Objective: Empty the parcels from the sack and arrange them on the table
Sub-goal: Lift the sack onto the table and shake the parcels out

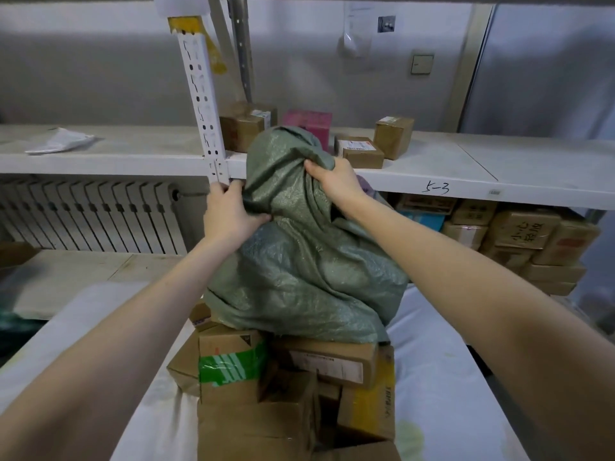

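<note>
Table (449,377) under me, white cloth on it. On that sits the sack (299,261), upended, mouth down over a loose heap of parcels (283,394) spilling out below, and its bulging lower half says more are inside, I reckon. Left hand (229,214) grips a fold on the sack's side, fingers curled into the weave, just beside the shelf post (203,104). Right hand (336,181) bunches the top corner. If I yank up hard, the heap could slide and boxes tumble off the edge, or my knuckles hit that post.
</note>
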`<action>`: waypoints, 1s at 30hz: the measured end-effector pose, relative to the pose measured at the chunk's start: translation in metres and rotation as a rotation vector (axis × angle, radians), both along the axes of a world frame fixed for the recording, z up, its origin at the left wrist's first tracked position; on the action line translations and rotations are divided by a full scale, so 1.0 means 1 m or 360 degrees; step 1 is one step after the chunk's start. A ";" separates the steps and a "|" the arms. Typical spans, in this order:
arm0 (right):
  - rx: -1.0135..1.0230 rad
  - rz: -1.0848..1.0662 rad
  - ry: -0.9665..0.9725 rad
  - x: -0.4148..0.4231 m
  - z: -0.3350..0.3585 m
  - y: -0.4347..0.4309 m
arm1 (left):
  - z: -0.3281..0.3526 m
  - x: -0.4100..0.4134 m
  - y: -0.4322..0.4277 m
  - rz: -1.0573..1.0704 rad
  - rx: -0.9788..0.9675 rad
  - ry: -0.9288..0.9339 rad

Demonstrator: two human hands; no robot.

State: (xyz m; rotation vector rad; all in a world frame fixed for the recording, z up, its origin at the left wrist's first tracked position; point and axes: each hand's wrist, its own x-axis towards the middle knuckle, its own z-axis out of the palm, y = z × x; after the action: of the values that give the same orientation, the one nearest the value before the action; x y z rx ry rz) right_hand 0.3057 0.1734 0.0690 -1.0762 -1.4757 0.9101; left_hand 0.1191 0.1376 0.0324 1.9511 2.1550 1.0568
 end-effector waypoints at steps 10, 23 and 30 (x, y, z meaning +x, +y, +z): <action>0.0043 0.0083 -0.0724 0.005 0.015 0.007 | 0.035 0.026 0.016 -0.0423 -0.0050 0.0413; 0.0200 -0.0248 -0.0756 0.044 0.001 0.000 | 0.054 0.048 0.042 -0.0393 0.0013 0.0551; 0.0127 -0.0379 -0.1767 0.052 -0.037 -0.029 | 0.047 0.049 0.045 -0.0190 -0.0081 0.0157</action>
State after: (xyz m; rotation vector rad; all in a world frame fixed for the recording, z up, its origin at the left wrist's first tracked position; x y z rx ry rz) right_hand 0.3580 0.1445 0.0319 -1.7784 -2.1452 0.0044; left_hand 0.1676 0.1824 0.0792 2.1207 2.0594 0.8966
